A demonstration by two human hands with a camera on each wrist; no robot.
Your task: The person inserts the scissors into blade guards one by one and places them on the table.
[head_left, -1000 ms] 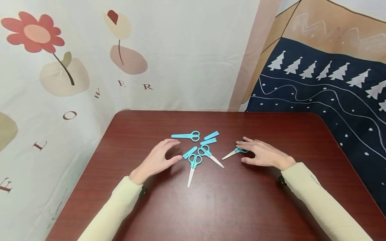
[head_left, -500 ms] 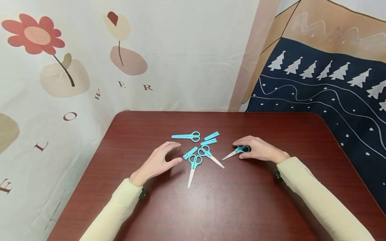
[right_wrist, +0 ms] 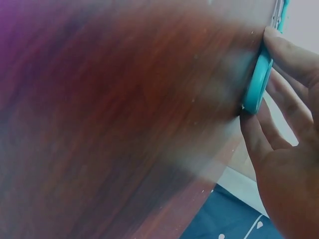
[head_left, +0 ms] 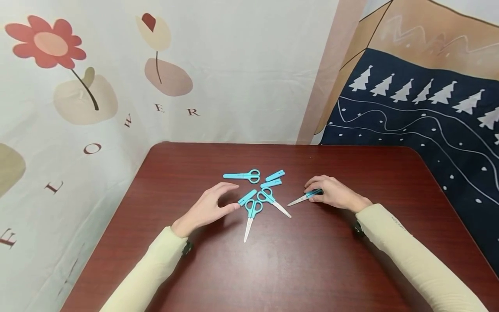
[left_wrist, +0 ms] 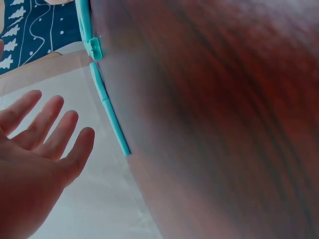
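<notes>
My right hand (head_left: 331, 193) grips a pair of scissors (head_left: 299, 199) by its blue handle, its bare blade pointing left on or just above the table. In the right wrist view, thumb and fingers close around the blue handle (right_wrist: 258, 82). My left hand (head_left: 206, 208) holds nothing; its fingers are spread and relaxed, the thumb tip beside a blue blade cover (head_left: 247, 197). Two more scissors lie bare to its right, one pair (head_left: 253, 209) pointing toward me, another pair (head_left: 267, 197) pointing right. Behind them rest sheathed scissors (head_left: 241, 176).
Two loose blue blade covers (head_left: 275, 175) lie behind the bare scissors. Everything rests on a dark red-brown table (head_left: 195, 277). A pale floral cloth (head_left: 241, 78) and a dark blue tree-patterned cloth (head_left: 397, 117) hang behind the table.
My right hand has drawn its fingers in around the scissors' handle, which has tilted within the grip. The left hand has barely moved.
</notes>
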